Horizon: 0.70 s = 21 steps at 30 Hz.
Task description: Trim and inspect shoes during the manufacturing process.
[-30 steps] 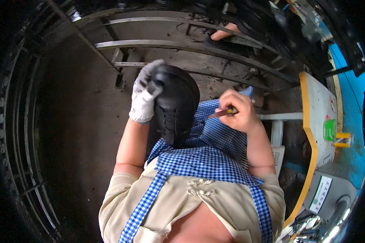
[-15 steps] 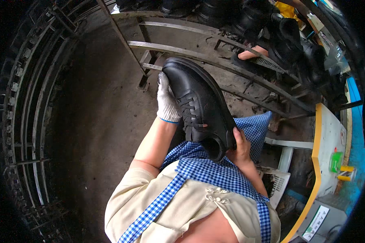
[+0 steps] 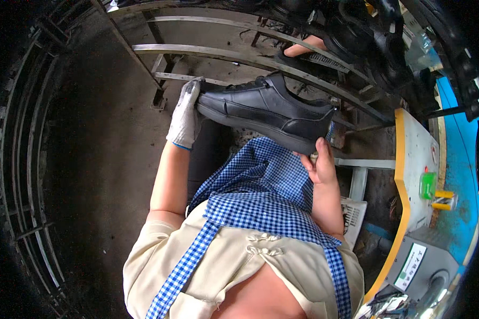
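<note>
Between my two hands a black leather shoe (image 3: 266, 109) is held up, lying on its side edge-on, its toe to the left and its heel to the right. My left hand (image 3: 188, 111), in a white knit glove with a darkened fingertip, is closed round the toe. My bare right hand (image 3: 320, 162) grips the heel end from below, thumb against the sole's edge. The shoe's side and thick dark sole face me; its laces show along the far upper edge. Below it hangs my blue checked apron (image 3: 266, 175).
A metal rack (image 3: 213, 51) runs across the far side, with black shoes (image 3: 351, 32) on it at upper right. Another person's foot (image 3: 306, 45) shows behind its rails. A white panel with yellow edging (image 3: 402, 159) stands at right. Curved metal rails (image 3: 24, 159) line the left.
The shoe has turned from toe-away with its laces up to lying crosswise with its side toward me. Both hands have shifted with it, the right one rising at the heel.
</note>
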Each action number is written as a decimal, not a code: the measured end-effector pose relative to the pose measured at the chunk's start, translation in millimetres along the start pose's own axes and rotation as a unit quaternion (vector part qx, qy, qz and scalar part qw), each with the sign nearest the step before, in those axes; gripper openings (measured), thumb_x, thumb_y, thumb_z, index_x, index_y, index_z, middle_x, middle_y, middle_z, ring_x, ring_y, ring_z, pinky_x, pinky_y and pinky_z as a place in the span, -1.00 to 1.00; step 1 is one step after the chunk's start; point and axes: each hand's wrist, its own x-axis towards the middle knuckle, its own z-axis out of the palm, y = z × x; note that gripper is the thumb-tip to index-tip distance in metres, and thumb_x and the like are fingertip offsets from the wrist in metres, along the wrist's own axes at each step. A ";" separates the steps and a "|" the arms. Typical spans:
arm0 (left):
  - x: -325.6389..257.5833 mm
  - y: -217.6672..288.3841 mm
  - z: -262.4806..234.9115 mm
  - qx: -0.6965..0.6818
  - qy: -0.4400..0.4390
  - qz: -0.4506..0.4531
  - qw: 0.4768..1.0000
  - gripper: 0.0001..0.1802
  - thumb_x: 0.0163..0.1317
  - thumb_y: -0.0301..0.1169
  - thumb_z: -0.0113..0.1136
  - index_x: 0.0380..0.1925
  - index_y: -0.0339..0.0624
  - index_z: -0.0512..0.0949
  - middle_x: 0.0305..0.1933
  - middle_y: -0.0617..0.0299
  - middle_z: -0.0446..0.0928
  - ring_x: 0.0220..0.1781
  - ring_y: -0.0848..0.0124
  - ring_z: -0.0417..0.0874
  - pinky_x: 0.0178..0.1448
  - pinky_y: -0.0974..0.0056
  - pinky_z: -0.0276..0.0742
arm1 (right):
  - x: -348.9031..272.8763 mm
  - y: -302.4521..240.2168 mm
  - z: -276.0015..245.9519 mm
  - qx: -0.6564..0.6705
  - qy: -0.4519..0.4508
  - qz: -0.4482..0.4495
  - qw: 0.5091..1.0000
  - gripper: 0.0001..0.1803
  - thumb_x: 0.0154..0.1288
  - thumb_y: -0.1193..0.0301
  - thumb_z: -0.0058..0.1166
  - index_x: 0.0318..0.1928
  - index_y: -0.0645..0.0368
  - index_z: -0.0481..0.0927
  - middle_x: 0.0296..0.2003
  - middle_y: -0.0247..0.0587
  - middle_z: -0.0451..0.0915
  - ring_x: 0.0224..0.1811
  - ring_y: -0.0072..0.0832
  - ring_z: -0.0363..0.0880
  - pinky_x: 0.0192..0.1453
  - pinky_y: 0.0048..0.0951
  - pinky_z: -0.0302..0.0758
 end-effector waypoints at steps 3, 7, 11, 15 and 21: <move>-3.2 -0.5 2.9 0.017 0.020 0.002 1.000 -0.53 0.34 -0.14 0.05 0.14 -0.18 0.40 0.13 0.24 0.40 0.15 0.42 0.36 0.23 0.32 0.26 | -3.9 -0.8 2.6 -0.010 -0.048 0.023 0.999 -0.38 0.31 0.01 0.02 0.11 0.31 0.35 -0.13 -0.10 0.59 -0.79 -0.66 0.27 -0.77 -0.72 0.12; -7.6 -1.5 5.9 0.006 0.044 -0.007 0.999 -0.53 0.33 -0.16 0.06 0.14 -0.18 0.40 0.12 0.25 0.40 0.14 0.44 0.37 0.23 0.34 0.26 | -12.9 0.8 9.9 -0.034 -0.008 -0.014 0.999 -0.28 0.24 0.05 0.14 0.18 0.32 0.23 -0.26 -0.06 0.62 -0.77 -0.65 0.34 -0.77 -0.73 0.17; -0.9 -15.0 -8.5 -0.024 0.018 -0.015 0.999 -0.56 0.33 -0.24 0.06 0.14 -0.20 0.39 0.10 0.25 0.41 0.12 0.44 0.38 0.21 0.36 0.27 | -16.5 -1.8 7.5 -0.031 0.022 0.019 0.999 -0.36 0.16 0.19 0.18 0.14 0.31 0.30 -0.28 -0.10 0.61 -0.78 -0.64 0.35 -0.77 -0.72 0.20; 0.8 -9.2 -2.5 -0.067 -0.042 0.006 0.997 -0.59 0.32 -0.33 0.02 0.14 -0.22 0.39 0.11 0.21 0.41 0.13 0.42 0.38 0.24 0.33 0.27 | -16.8 -12.6 7.4 -0.038 -0.016 0.013 0.999 -0.32 0.00 0.44 0.22 0.17 0.23 0.28 -0.27 -0.19 0.56 -0.72 -0.57 0.43 -0.71 -0.62 0.35; 4.2 -5.3 11.0 -0.078 -0.095 0.024 0.992 -0.55 0.34 -0.31 -0.02 0.19 -0.22 0.34 0.17 0.14 0.39 0.19 0.33 0.39 0.31 0.26 0.26 | -22.2 -27.3 28.9 -0.064 0.056 -0.088 0.992 -0.41 -0.08 0.41 0.18 0.03 0.36 0.41 -0.27 -0.04 0.60 -0.73 -0.58 0.42 -0.73 -0.66 0.35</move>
